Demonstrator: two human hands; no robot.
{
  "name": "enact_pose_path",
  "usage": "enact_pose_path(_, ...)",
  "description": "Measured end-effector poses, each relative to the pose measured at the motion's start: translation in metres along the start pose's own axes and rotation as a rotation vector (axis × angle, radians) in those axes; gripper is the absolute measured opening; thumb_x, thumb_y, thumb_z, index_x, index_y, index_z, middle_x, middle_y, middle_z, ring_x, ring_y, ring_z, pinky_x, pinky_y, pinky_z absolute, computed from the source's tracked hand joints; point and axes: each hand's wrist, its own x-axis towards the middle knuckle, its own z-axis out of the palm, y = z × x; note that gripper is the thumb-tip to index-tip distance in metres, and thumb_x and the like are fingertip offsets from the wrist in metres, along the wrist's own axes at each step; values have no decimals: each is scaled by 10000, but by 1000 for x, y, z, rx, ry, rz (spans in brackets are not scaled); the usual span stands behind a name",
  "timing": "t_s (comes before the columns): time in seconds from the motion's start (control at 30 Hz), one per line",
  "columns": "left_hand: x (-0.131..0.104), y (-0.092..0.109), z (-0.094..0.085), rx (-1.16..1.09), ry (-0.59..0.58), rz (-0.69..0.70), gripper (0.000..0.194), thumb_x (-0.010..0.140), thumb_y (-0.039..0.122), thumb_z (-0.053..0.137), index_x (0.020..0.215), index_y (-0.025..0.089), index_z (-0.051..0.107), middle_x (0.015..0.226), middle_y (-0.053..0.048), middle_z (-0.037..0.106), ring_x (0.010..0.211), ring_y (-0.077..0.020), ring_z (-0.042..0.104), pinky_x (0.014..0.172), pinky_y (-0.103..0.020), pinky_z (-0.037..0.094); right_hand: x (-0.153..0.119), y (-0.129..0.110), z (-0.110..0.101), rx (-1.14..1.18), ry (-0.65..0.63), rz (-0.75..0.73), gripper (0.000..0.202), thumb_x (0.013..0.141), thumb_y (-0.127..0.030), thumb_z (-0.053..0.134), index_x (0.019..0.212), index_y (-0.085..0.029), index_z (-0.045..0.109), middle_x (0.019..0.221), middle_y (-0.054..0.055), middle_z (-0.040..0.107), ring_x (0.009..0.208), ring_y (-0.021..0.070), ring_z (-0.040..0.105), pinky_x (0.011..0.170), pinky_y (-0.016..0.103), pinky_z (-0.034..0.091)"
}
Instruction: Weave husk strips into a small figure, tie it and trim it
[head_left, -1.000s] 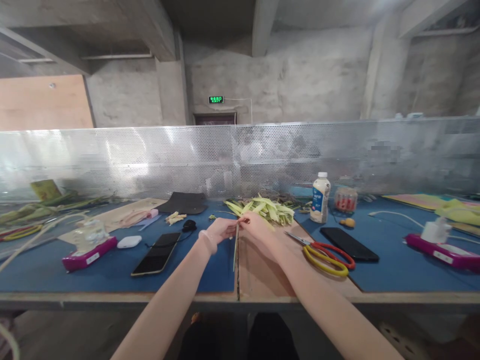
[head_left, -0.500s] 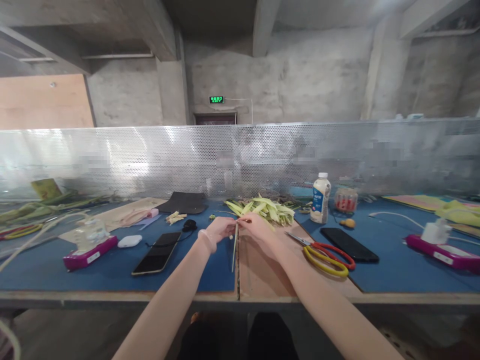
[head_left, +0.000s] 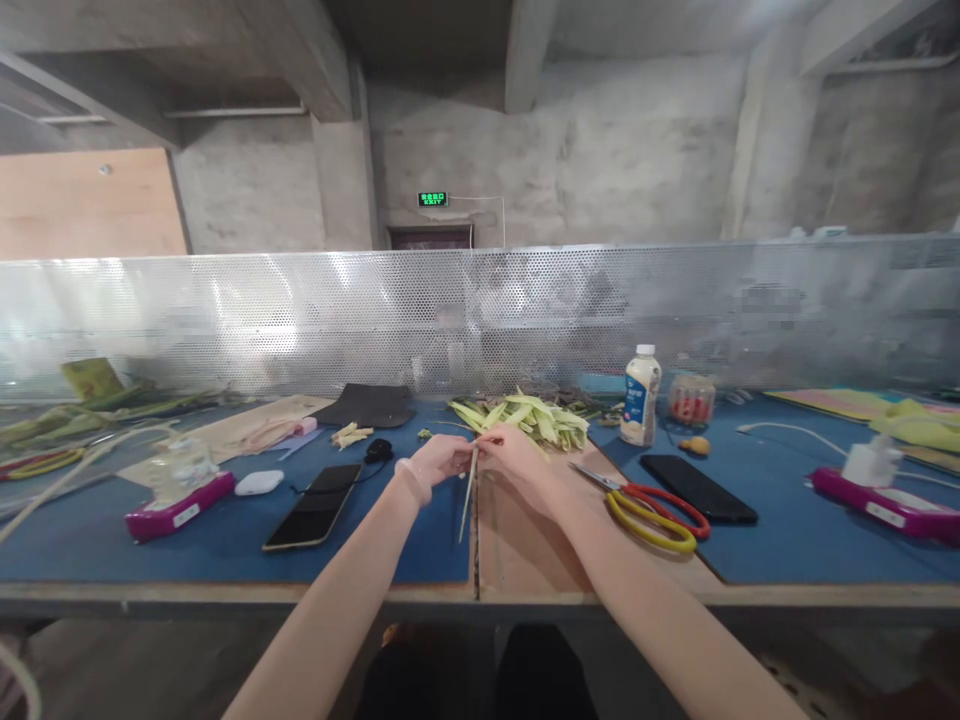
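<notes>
Both hands meet over the middle of the table, fingertips pinched together. Between them hangs a thin pale green strip (head_left: 467, 497), its lower end pointing toward me; it looks like a strip of plant leaf. My left hand (head_left: 444, 457) is closed on the strip's upper end, a pale band round its wrist. My right hand (head_left: 511, 452) pinches the same spot from the other side. Just beyond the hands lies a pile of pale green leaf pieces (head_left: 536, 415). To the right of my right forearm rest scissors (head_left: 652, 515) with red and yellow handles, blades slightly apart.
A phone (head_left: 315, 508), a white case (head_left: 259, 482) and a purple power strip (head_left: 180, 508) lie on the left. Rightward are another phone (head_left: 697, 489), a bottle (head_left: 640, 400), a jar (head_left: 691, 402) and a second power strip (head_left: 889, 507). A perforated metal screen (head_left: 337, 315) stands behind.
The hanging strip's lower end has swung slightly to the left. Both hands stay pinched together in almost the same place.
</notes>
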Motion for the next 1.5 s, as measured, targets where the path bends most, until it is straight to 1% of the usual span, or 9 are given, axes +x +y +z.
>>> enact_pose_path(0.17,0,0,0,-16,-16,-1,267,846,279,519,1071,138,543,1045,-73,585,856,-173,591,718,-360,508,2,4,3,-19,28,-21,219,862,-296,528,762,-115,603,788,19,615,798,134,578,780,336,456)
enact_pose_path(0.3,0,1,1,-30,-41,-5,257,850,289,511,1053,138,555,1042,-75,592,858,-171,592,731,-361,504,2,3,3,-27,58,-24,199,852,-277,541,748,-117,596,767,13,602,785,132,568,769,331,455)
enact_pose_path(0.53,-2,2,1,-15,-80,-15,257,851,316,506,1018,131,569,994,-68,611,827,-163,600,721,-354,502,4,2,2,-6,115,-9,146,845,-242,549,794,-115,598,829,24,592,811,135,558,764,327,460)
enact_pose_path(0.73,-4,3,-1,31,-81,-4,288,852,362,492,1001,128,569,951,-60,612,784,-153,597,685,-338,503,4,4,4,25,105,-15,132,844,-233,550,817,-113,599,837,23,595,815,137,561,762,328,463)
enact_pose_path(0.93,1,-1,-4,59,-73,19,268,849,334,505,1013,130,566,970,-61,609,799,-157,598,690,-341,506,2,0,2,28,97,-12,143,847,-244,547,820,-114,601,842,27,597,823,139,560,775,335,458)
enact_pose_path(1.13,4,-3,-7,54,-41,31,257,846,310,515,1021,130,564,990,-64,606,815,-160,598,700,-346,506,2,-4,0,32,35,-1,189,856,-277,536,789,-111,598,772,14,602,741,123,573,735,317,469)
enact_pose_path(1.27,4,-2,-8,41,-38,16,252,845,299,518,1027,131,563,1005,-66,602,831,-165,596,710,-352,506,2,-6,-2,57,14,-4,195,859,-284,533,807,-111,606,780,16,614,756,127,582,754,328,468)
enact_pose_path(1.37,2,0,-8,24,-53,5,247,844,290,521,1029,131,562,1013,-67,600,840,-167,595,716,-355,505,1,-6,-2,82,25,5,178,859,-270,535,828,-112,610,790,17,617,773,130,586,771,337,469)
enact_pose_path(1.5,1,1,-8,-9,-70,7,244,843,279,523,1035,133,561,1022,-68,597,849,-168,594,722,-357,505,1,-5,-3,110,80,25,152,856,-245,537,849,-111,608,853,30,613,819,137,580,785,341,468)
